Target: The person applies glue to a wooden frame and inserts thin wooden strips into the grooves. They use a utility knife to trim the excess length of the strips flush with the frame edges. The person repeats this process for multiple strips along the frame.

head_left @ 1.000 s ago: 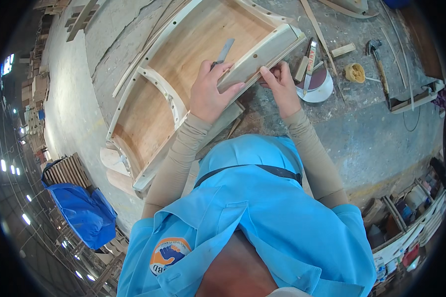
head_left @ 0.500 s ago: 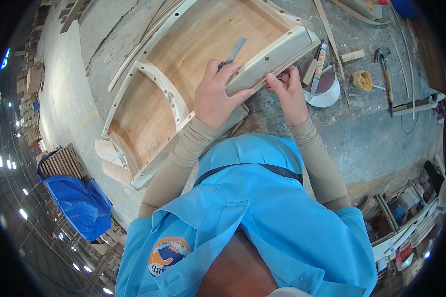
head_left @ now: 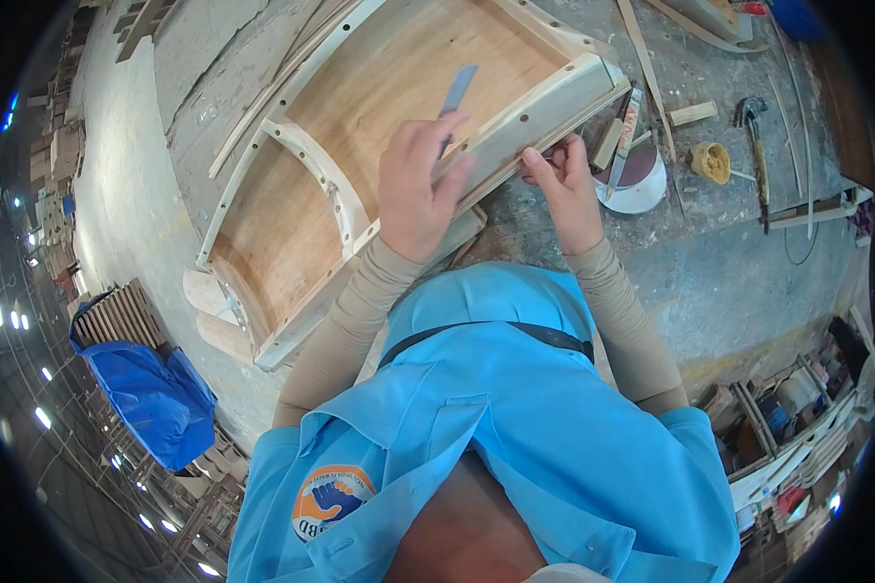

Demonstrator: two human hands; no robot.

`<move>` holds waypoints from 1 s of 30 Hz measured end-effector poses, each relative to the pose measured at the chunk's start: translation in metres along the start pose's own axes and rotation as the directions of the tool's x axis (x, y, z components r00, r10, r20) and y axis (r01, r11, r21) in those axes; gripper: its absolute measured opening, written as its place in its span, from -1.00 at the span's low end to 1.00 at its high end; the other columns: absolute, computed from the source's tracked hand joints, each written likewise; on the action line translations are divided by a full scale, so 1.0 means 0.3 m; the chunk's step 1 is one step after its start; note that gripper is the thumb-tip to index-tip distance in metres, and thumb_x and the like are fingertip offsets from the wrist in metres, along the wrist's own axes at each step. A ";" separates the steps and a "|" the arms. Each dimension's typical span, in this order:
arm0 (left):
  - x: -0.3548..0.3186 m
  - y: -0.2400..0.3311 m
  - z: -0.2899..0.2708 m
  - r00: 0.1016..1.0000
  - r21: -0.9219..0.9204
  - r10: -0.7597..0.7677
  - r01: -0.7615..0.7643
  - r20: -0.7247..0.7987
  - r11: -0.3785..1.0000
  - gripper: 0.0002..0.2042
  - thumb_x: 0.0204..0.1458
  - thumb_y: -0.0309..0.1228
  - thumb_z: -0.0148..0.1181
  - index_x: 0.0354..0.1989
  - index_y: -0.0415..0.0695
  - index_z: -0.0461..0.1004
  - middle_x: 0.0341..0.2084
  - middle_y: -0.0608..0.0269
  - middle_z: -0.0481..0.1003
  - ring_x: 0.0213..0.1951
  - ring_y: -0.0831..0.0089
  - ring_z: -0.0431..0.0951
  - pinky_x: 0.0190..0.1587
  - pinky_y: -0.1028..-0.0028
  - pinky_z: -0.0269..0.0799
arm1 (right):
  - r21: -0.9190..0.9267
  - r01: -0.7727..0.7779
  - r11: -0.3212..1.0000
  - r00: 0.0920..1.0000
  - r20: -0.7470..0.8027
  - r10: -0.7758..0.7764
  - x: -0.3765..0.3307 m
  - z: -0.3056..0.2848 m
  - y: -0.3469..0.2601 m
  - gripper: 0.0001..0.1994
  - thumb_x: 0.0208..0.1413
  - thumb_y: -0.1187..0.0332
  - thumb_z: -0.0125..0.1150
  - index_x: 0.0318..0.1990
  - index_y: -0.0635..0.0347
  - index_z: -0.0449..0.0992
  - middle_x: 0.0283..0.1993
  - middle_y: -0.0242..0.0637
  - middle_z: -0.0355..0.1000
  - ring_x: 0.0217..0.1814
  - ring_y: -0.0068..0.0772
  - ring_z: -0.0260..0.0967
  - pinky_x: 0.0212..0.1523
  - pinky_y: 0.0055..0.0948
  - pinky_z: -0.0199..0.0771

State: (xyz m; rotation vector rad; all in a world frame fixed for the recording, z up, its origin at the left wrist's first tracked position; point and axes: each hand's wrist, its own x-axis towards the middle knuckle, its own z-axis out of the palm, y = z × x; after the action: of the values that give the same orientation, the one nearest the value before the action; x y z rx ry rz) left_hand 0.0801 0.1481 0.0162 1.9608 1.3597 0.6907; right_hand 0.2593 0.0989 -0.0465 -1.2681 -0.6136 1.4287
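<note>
A wooden frame [head_left: 544, 112] with a plywood panel [head_left: 389, 97] set inside it and a curved cross rail [head_left: 321, 165] lies tilted across the bench before me. My left hand [head_left: 418, 185] is just over the near rail, its fingers curled round a knife [head_left: 459, 89] with a flat grey blade that points up and away over the panel. The knife's handle is mostly hidden by the fingers. At the outer lower edge of the same rail, my right hand [head_left: 566, 189] pinches a thin wooden edge strip between thumb and fingers. Its fingertips are partly hidden.
Right of the frame stand a round white container [head_left: 642, 194] with a blade across it, a wood block [head_left: 692, 114], a small pot of yellow paste [head_left: 712, 161] and a hammer [head_left: 754, 155]. Long thin strips [head_left: 644, 58] lie behind. A blue tarp [head_left: 156, 398] covers slatted wood at left.
My left hand has lifted off the near rail, its thumb drawing up toward the fingers, and the knife blade has shifted slightly up and left. My right hand stays at the rail's edge.
</note>
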 end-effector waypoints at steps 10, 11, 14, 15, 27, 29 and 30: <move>-0.011 0.040 -0.103 0.939 0.072 0.116 -0.147 0.325 0.987 -0.56 0.08 -0.54 0.18 0.19 -0.02 0.46 -0.27 0.18 0.53 -0.31 0.23 0.49 -0.24 0.34 0.35 | -0.037 -0.042 0.998 0.999 -0.023 0.042 -0.034 0.022 0.000 -0.64 0.38 0.29 0.06 0.15 0.32 0.16 -0.05 -0.20 0.44 -0.12 -0.46 0.47 -0.09 -0.47 0.45; -0.015 0.040 -0.101 0.934 0.083 0.132 -0.169 0.332 0.982 -0.55 0.08 -0.54 0.19 0.20 -0.02 0.46 -0.27 0.20 0.54 -0.31 0.24 0.49 -0.26 0.34 0.34 | -0.043 -0.046 0.998 0.999 -0.030 0.044 -0.036 0.028 -0.005 -0.64 0.38 0.30 0.05 0.15 0.32 0.15 -0.05 -0.20 0.44 -0.12 -0.46 0.47 -0.09 -0.47 0.44; -0.020 0.036 -0.077 0.923 0.116 0.179 -0.230 0.341 0.966 -0.52 0.06 -0.53 0.21 0.21 -0.01 0.44 -0.29 0.27 0.54 -0.31 0.29 0.50 -0.30 0.36 0.29 | -0.045 -0.046 0.998 0.999 -0.024 0.045 -0.032 0.031 -0.007 -0.66 0.38 0.31 0.05 0.14 0.32 0.15 -0.05 -0.19 0.44 -0.11 -0.47 0.47 -0.10 -0.48 0.45; -0.021 0.032 -0.066 0.922 0.131 0.193 -0.248 0.335 0.960 -0.51 0.06 -0.52 0.22 0.22 -0.01 0.43 -0.31 0.28 0.53 -0.32 0.31 0.50 -0.32 0.37 0.28 | -0.068 -0.044 0.997 0.999 -0.021 0.043 -0.033 0.031 -0.011 -0.66 0.38 0.32 0.04 0.13 0.32 0.15 -0.05 -0.19 0.44 -0.11 -0.47 0.46 -0.10 -0.48 0.46; 0.020 0.009 -0.018 0.912 0.169 0.274 -0.335 0.306 0.927 -0.45 0.01 -0.46 0.25 0.26 -0.02 0.41 -0.39 0.38 0.48 -0.44 0.44 0.46 -0.39 0.42 0.18 | -0.083 -0.109 0.991 0.994 0.023 0.111 -0.035 0.017 -0.030 -0.72 0.42 0.31 -0.04 0.14 0.24 0.18 0.01 -0.22 0.43 0.02 -0.45 0.45 0.09 -0.40 0.46; 0.020 0.002 -0.014 0.909 0.161 0.290 -0.348 0.299 0.924 -0.45 0.01 -0.46 0.25 0.26 -0.02 0.41 -0.41 0.39 0.47 -0.45 0.45 0.45 -0.40 0.42 0.18 | -0.084 -0.115 0.990 0.993 0.025 0.118 -0.033 0.018 -0.033 -0.73 0.42 0.32 -0.04 0.14 0.24 0.18 0.01 -0.22 0.43 0.03 -0.44 0.46 0.09 -0.39 0.46; 0.020 0.000 -0.012 0.907 0.166 0.292 -0.353 0.305 0.921 -0.45 0.00 -0.46 0.25 0.26 -0.02 0.42 -0.42 0.39 0.47 -0.46 0.45 0.44 -0.40 0.42 0.17 | -0.096 -0.119 0.988 0.992 0.026 0.122 -0.033 0.015 -0.032 -0.73 0.42 0.32 -0.05 0.13 0.24 0.18 0.01 -0.21 0.43 0.03 -0.44 0.46 0.09 -0.39 0.46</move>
State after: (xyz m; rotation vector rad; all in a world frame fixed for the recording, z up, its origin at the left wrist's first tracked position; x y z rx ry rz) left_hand 0.0793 0.1544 0.0190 2.3909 0.9821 0.4042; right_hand 0.2573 0.0938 -0.0330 -1.3789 -0.6416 1.5374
